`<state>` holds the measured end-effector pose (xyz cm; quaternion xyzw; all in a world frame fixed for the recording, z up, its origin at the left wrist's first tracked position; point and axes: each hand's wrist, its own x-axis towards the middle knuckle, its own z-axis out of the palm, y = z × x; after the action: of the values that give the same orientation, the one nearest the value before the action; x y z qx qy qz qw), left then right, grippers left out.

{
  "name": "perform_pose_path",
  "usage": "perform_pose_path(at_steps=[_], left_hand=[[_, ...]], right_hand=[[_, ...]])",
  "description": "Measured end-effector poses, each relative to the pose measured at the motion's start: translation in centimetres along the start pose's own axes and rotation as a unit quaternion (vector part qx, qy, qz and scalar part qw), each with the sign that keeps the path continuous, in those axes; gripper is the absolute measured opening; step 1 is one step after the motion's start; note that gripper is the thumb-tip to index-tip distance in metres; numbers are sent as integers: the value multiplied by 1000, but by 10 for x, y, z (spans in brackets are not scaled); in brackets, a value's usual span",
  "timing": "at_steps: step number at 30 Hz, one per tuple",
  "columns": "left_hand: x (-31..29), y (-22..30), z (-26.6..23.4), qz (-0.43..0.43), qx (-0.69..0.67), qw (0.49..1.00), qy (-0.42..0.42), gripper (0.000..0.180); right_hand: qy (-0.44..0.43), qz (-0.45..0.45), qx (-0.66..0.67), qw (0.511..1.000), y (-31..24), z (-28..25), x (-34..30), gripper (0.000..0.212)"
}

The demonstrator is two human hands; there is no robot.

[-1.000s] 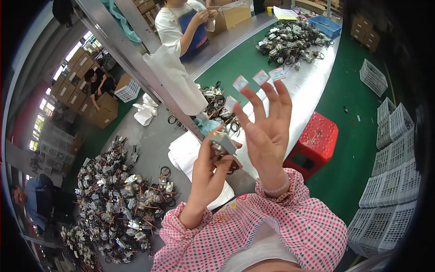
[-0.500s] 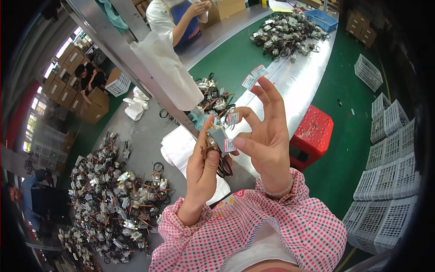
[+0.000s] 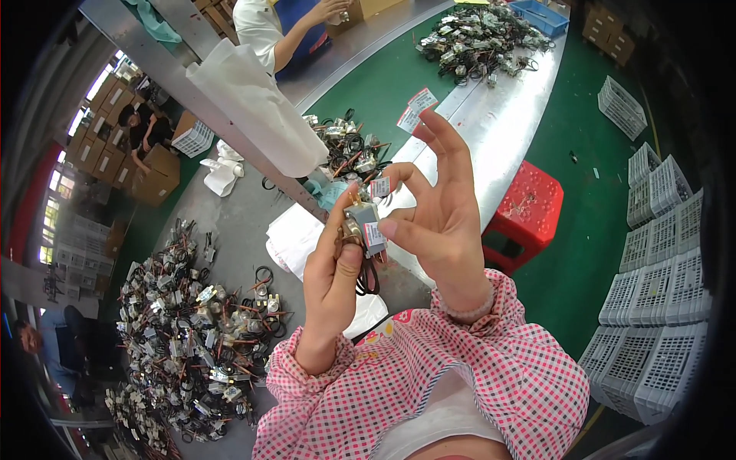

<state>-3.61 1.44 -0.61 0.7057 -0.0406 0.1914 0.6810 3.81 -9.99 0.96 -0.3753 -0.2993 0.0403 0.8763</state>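
In my left hand (image 3: 331,285), closed round it, is a small grey box-shaped valve-like part (image 3: 373,244) with brass fittings and a looped black cable (image 3: 369,277). One white-and-red label (image 3: 373,233) lies against its side, with the thumb of my right hand (image 3: 448,230) at that label's edge. The other right fingers are spread apart. Another label (image 3: 380,188) clings to the index fingertip, just above the part. Two more labels (image 3: 414,110) stick to the tips of the raised fingers behind it.
Piles of similar parts lie on the left of the grey table (image 3: 257,230), beyond my hands and at the far end (image 3: 479,42). A metal post (image 3: 172,77) with a white sheet rises nearby. Right are a red stool (image 3: 529,203) and grey crates (image 3: 652,276). Other people work beyond.
Both hands, with the part and labels, have shifted slightly left in the picture. The label at my thumb now lies against the part's side; the fingertip labels remain in place.
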Motion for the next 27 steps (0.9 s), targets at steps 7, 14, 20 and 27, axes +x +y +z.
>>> perform_pose_path(at_steps=[7, 14, 20, 27], left_hand=[[-1, -2, -13, -14, 20, 1000, -8, 54], [0, 0, -11, -23, -3, 1000, -9, 53], [-1, -2, -12, -14, 17, 1000, -4, 52], [0, -3, -12, -3, 24, 1000, -6, 51]], right_hand=[[12, 25, 22, 999, 3, 6, 1, 89], [-2, 32, 47, 998, 6, 2, 2, 89], [3, 36, 39, 999, 6, 2, 0, 90], [3, 30, 28, 999, 6, 3, 1, 90]])
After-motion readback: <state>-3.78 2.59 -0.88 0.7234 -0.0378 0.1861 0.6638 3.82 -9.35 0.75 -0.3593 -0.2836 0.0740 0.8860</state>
